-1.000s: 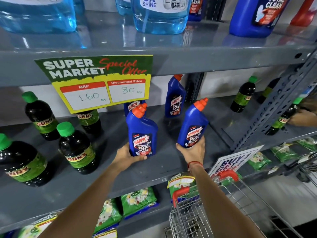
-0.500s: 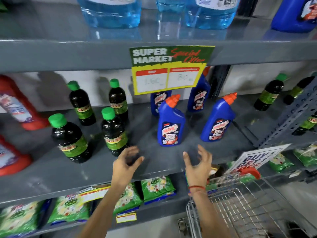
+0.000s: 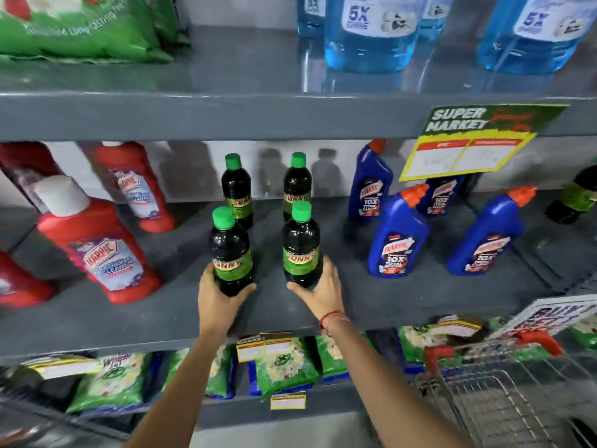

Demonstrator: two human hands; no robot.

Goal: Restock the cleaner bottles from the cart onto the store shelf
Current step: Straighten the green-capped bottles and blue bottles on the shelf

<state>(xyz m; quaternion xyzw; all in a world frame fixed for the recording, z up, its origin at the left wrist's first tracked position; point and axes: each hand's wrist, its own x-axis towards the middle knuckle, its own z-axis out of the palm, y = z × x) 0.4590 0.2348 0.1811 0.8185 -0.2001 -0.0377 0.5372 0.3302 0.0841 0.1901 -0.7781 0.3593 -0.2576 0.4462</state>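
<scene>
On the grey middle shelf (image 3: 387, 302) stand several dark Sunny bottles with green caps. My left hand (image 3: 219, 302) wraps the base of the front left Sunny bottle (image 3: 230, 250). My right hand (image 3: 323, 291) cups the base of the front right Sunny bottle (image 3: 302, 244). Both bottles stand upright on the shelf. Two more Sunny bottles (image 3: 237, 189) stand behind them. To the right are several blue Harpic bottles (image 3: 399, 234) with orange caps, free of my hands.
Red Harpic bottles (image 3: 97, 244) stand at the shelf's left. Large blue liquid bottles (image 3: 371, 30) sit on the shelf above. A yellow price sign (image 3: 468, 147) hangs at upper right. The wire cart (image 3: 504, 396) is at lower right. Green packets (image 3: 284, 363) fill the lower shelf.
Both hands let go of the blue Harpic bottles, which stay on the shelf. The view swung left, and my hands now grip the two front Sunny bottles.
</scene>
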